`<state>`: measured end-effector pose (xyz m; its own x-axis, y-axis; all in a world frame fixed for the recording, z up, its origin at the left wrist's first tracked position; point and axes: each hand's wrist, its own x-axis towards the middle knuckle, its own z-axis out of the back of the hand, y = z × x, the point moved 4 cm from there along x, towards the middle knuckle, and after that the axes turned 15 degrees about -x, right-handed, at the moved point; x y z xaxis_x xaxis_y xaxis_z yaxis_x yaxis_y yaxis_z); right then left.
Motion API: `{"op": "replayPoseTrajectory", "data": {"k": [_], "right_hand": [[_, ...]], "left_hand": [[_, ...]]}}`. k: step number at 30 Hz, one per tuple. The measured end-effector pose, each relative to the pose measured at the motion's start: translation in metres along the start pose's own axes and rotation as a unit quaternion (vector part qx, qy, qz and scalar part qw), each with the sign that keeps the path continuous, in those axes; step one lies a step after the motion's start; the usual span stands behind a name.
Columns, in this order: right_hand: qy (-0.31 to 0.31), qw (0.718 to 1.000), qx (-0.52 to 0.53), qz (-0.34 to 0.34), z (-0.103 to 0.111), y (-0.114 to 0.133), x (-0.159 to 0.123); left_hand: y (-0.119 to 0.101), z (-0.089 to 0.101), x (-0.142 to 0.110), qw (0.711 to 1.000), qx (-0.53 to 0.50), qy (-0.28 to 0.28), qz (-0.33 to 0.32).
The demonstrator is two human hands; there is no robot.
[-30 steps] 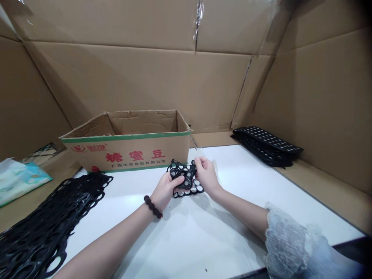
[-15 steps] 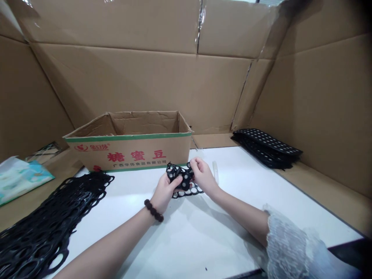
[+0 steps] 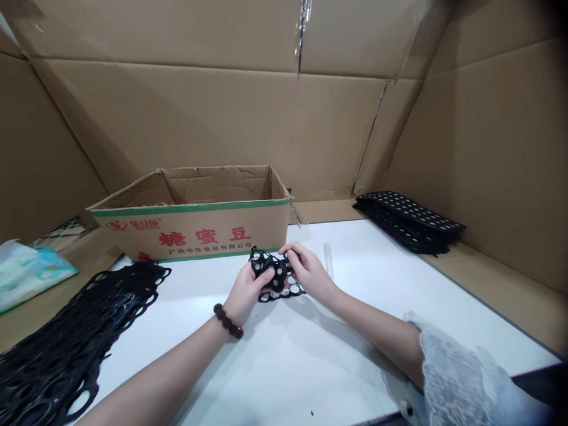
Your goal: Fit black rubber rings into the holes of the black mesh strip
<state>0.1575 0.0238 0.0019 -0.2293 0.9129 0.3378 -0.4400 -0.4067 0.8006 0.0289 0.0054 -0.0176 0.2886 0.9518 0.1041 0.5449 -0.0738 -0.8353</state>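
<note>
My left hand (image 3: 248, 288), with a dark beaded bracelet at its wrist, is closed on a bunch of black round pieces with pale dots (image 3: 277, 278). Its thumb presses on them from the near side. Thumb and fingers of my right hand (image 3: 308, 271) pinch the right end of the same bunch; the exact spot is partly hidden by the fingers. Just below the hands, a strip of black netting with round holes (image 3: 279, 294) shows over the white table (image 3: 275, 355). Whether it joins the held pieces I cannot tell.
A cardboard box (image 3: 195, 236) with a green rim stands behind my hands. Black netting (image 3: 75, 337) lies on the left beside a tissue pack (image 3: 39, 275). At the right is a stack of black dotted sheets (image 3: 408, 219). A translucent stick (image 3: 328, 260) lies near my right hand.
The view has shifted slightly. My right fingers have moved a little left, closer to my left hand, and curl more over the end of the black pieces. Both hands keep their hold.
</note>
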Motion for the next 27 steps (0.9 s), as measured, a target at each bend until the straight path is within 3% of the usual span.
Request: {"op": "replayPoseTrajectory", "data": {"k": [7, 13, 16, 19, 23, 27], "right_hand": [[-0.039, 0.985, 0.128, -0.111, -0.013, -0.013, -0.004], [-0.179, 0.949, 0.187, -0.179, 0.024, -0.034, 0.008], [-0.104, 0.976, 0.130, -0.143, 0.031, -0.032, 0.009], [-0.039, 0.998, 0.022, -0.048, 0.026, -0.017, 0.002], [0.033, 0.987, -0.134, 0.079, 0.012, 0.003, -0.009], [0.079, 0.986, -0.115, 0.094, 0.003, 0.004, -0.010]], "left_hand": [[0.002, -0.004, -0.001, 1.000, 0.009, 0.002, 0.009], [0.002, 0.000, -0.004, 1.000, 0.011, -0.027, 0.011], [0.001, 0.002, -0.002, 0.999, 0.004, -0.032, 0.009], [0.002, 0.002, -0.001, 1.000, -0.003, -0.019, 0.005], [0.003, 0.002, -0.001, 1.000, -0.017, 0.004, 0.007], [0.005, 0.000, -0.001, 0.999, -0.024, 0.016, 0.018]]}}
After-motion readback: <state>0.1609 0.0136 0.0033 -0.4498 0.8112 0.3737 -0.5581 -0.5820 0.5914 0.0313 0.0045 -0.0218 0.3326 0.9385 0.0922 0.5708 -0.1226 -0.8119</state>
